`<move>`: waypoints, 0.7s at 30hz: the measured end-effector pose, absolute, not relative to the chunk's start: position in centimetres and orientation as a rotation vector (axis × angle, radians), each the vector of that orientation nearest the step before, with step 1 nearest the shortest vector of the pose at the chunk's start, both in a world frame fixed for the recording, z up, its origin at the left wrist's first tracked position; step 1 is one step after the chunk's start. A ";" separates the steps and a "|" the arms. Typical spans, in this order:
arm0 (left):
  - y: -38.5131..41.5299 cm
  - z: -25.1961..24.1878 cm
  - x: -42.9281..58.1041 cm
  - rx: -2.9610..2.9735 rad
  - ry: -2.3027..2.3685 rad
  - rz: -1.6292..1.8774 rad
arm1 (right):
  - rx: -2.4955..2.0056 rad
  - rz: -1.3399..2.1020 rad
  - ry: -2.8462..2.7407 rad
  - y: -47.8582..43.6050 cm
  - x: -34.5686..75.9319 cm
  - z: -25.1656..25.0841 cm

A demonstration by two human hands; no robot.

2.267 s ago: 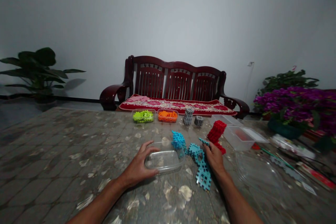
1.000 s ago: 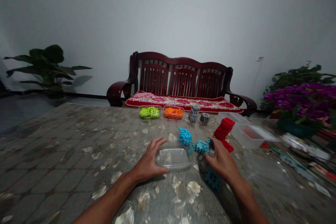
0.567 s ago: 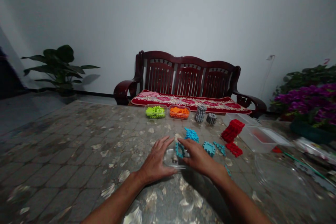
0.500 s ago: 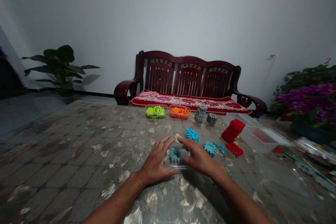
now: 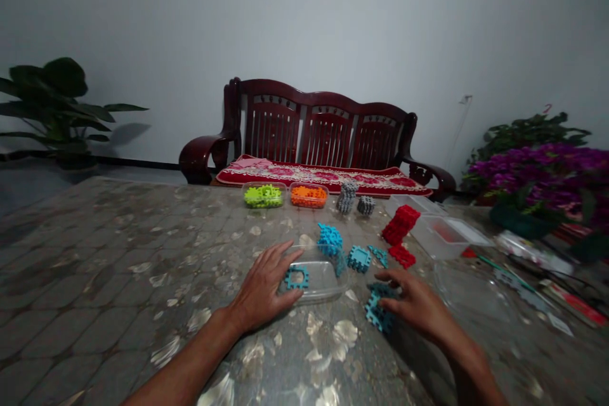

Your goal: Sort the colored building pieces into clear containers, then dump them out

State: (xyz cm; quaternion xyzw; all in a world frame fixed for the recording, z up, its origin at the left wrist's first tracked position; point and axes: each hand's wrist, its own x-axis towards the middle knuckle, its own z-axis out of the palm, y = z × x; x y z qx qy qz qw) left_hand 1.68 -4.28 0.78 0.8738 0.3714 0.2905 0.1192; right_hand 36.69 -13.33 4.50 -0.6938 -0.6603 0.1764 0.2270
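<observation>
**Two hands at a clear tub, blue pieces all round**

The left hand clasps the left end of the clear tub, fingers spread over its rim and thumb along the near wall. The tub sits on the patterned table in front of the person, and a single blue frame piece lies inside it, just beside the fingertips.

The right hand lies to the right of the tub, apart from it. Its curled fingers rest on a clump of joined blue pieces on the table; whether they pinch the clump or only touch it cannot be told.

Beyond the tub stand a blue cluster touching its far corner, a loose blue square and a flat red piece. A red stack leans beside an open clear box. Further back sit a green-filled tub, an orange-filled tub and two grey stacks. A wooden bench stands behind the table, with purple flowers on the right.

Nothing lies between the right hand and the tub.
</observation>
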 end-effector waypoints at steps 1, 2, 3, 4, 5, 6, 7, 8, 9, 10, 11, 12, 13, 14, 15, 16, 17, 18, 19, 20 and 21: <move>-4.3 0.8 1.7 2.549 1.089 0.860 | -1.912 0.454 -1.849 -14.0 36.6 4.3; -4.4 0.9 1.7 2.542 1.090 0.867 | -1.911 0.416 -1.881 -14.6 36.4 4.2; -4.4 1.0 1.7 2.534 1.089 0.871 | -1.913 0.378 -1.917 -15.1 36.2 4.1; -4.4 1.0 1.7 2.526 1.087 0.874 | -1.924 0.344 -1.953 -15.5 35.9 4.1; -4.5 1.1 1.7 2.518 1.087 0.878 | -1.936 0.322 -1.993 -15.7 35.6 4.0; -4.5 1.1 1.7 2.510 1.087 0.881 | -1.943 0.310 -2.036 -15.8 35.3 3.9; -4.5 1.1 1.7 2.503 1.088 0.884 | -1.942 0.303 -2.077 -15.9 35.1 3.8; -4.5 1.1 1.7 2.498 1.089 0.885 | -1.933 0.299 -2.111 -15.8 34.9 3.7; -4.4 1.0 1.7 2.494 1.092 0.887 | -1.921 0.295 -2.135 -15.7 34.7 3.5; -4.4 1.0 1.7 2.490 1.093 0.886 | -1.907 0.290 -2.151 -15.6 34.6 3.3; -4.4 0.9 1.6 2.486 1.095 0.884 | -1.892 0.285 -2.162 -15.5 34.5 3.1; -4.3 0.8 1.6 2.480 1.096 0.881 | -1.878 0.277 -2.170 -15.4 34.5 2.9; -4.3 0.8 1.6 2.474 1.096 0.876 | -1.866 0.267 -2.173 -15.3 34.5 2.8; -4.2 0.7 1.6 2.469 1.093 0.869 | -1.856 0.259 -2.173 -15.2 34.6 2.7; -4.2 0.6 1.5 2.465 1.092 0.861 | -1.842 0.253 -2.166 -15.1 34.7 2.8; -4.2 0.6 1.5 2.462 1.092 0.854 | -1.825 0.245 -2.150 -14.9 34.9 3.0; -4.2 0.5 1.5 2.459 1.096 0.849 | -1.804 0.235 -2.127 -14.7 35.1 3.3; -4.2 0.5 1.5 2.458 1.099 0.845 | -1.776 0.227 -2.100 -14.4 35.3 3.7; -4.2 0.5 1.6 2.457 1.100 0.840 | -1.744 0.221 -2.071 -14.0 35.4 4.3; -4.2 0.5 1.6 2.456 1.100 0.836 | -1.706 0.218 -2.045 -13.6 35.4 4.8; -4.2 0.6 1.6 2.453 1.097 0.832 | -1.665 0.219 -2.024 -13.0 35.2 5.4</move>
